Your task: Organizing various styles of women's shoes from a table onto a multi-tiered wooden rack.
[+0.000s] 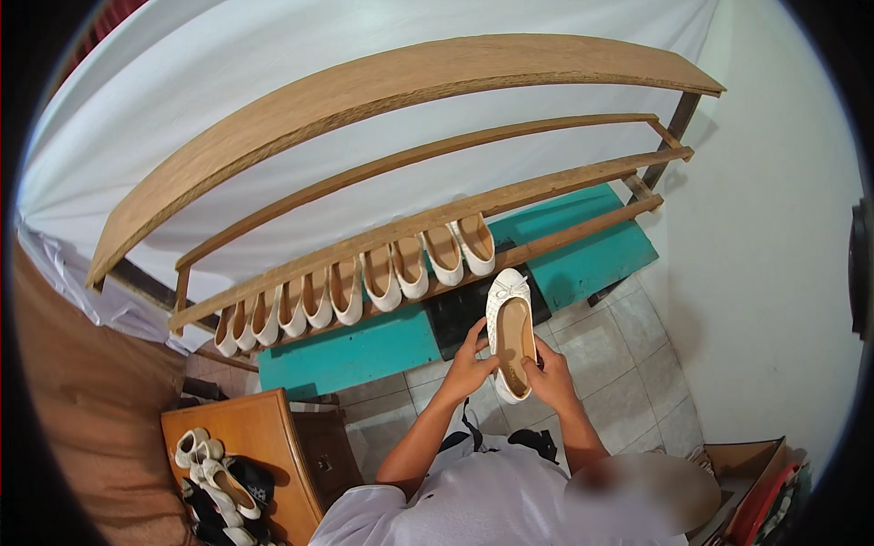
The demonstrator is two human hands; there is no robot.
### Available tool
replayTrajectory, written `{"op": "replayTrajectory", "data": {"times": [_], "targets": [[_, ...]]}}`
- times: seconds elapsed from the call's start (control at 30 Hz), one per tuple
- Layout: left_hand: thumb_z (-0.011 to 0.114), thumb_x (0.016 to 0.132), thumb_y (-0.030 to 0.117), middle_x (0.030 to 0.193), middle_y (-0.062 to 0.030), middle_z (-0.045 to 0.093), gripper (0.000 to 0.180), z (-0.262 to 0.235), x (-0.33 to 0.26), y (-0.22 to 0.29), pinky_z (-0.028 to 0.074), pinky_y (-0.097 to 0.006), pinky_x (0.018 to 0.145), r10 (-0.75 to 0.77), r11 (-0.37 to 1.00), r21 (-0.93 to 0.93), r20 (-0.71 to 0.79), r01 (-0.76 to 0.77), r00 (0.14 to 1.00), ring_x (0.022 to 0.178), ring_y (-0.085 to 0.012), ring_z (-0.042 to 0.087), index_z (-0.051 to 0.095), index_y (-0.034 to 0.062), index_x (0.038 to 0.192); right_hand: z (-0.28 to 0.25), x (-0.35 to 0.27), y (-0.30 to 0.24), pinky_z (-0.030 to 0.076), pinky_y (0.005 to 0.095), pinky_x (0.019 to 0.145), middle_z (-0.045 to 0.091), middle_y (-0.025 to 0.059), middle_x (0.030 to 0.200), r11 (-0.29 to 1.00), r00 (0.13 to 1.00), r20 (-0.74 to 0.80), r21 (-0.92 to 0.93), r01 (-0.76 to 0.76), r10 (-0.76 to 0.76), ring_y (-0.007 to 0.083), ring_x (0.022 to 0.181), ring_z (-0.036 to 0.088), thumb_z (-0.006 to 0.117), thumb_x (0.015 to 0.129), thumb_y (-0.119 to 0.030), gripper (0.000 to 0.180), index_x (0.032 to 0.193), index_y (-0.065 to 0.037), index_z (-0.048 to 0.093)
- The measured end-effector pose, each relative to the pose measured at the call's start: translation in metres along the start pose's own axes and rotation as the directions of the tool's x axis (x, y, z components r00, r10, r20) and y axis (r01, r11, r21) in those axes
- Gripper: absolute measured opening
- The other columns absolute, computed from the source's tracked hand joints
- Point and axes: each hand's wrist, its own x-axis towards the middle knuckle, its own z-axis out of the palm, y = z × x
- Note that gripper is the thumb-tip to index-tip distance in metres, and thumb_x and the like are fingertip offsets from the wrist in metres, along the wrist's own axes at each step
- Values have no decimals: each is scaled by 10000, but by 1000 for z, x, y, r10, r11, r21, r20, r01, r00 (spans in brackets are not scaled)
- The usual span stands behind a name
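Note:
A white ballet flat (512, 289) with a small bow at the toe and a tan insole is held between my two hands, its toe pointing away from me. My left hand (469, 369) grips its left side near the heel. On the opposite side my right hand (550, 375) closes round it, with the thumb at the inner edge. Beyond the hands, a row of several white flats (346, 289) leans along the lower level of a wooden rack (546, 187), heels toward me. The held shoe's toe is close to the right end of that row.
Under the rack stands a turquoise bench (364, 359) with a black panel (444, 318) in its middle. A wooden cabinet (264, 428) at the lower left carries a pile of white and black shoes (218, 478). An open cardboard box (746, 455) sits at the lower right, by the white wall.

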Motion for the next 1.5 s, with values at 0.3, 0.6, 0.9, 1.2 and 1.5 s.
{"op": "replayTrajectory", "data": {"times": [0.3,0.6,0.9,1.2,1.5], "targets": [[622,810,87,1345,-332,504,849,19,93,-12,545,-326,778,15,973,230,9,-17,1000,848,-255,708,169,39,1527,-42,81,48,531,394,710,669,254,852,999,1000,-15,-32,-4,4,348,753,692,520,811,-57,457,1262,-9,568],[608,810,48,1348,-276,525,808,33,201,-13,540,-321,786,126,975,200,-151,-95,980,1055,-287,654,208,-8,1510,-78,207,68,540,370,786,691,204,1033,975,977,36,-59,214,-212,298,899,697,588,811,-27,528,1332,-1,509],[561,842,8,1359,-239,509,702,40,267,-9,457,-335,949,92,980,200,-381,-15,920,1198,-276,544,282,-9,1486,-81,307,108,508,410,882,644,270,1135,985,958,251,-69,161,-139,367,1045,652,650,806,-109,586,1347,33,475],[556,865,55,1291,-199,577,442,29,299,-32,399,-387,1015,237,923,385,-547,-10,803,1196,-307,548,523,-32,1297,-69,355,108,526,403,776,653,194,1145,988,899,438,-138,72,-4,297,901,694,677,827,-138,452,1230,31,560],[627,841,87,1152,-214,623,294,33,282,32,449,-430,953,606,592,805,-420,-31,676,1141,-385,571,620,-28,1112,-53,379,134,416,408,1016,579,200,1301,989,910,405,-82,125,-82,332,1216,541,624,919,-252,561,1396,-12,452]]}}
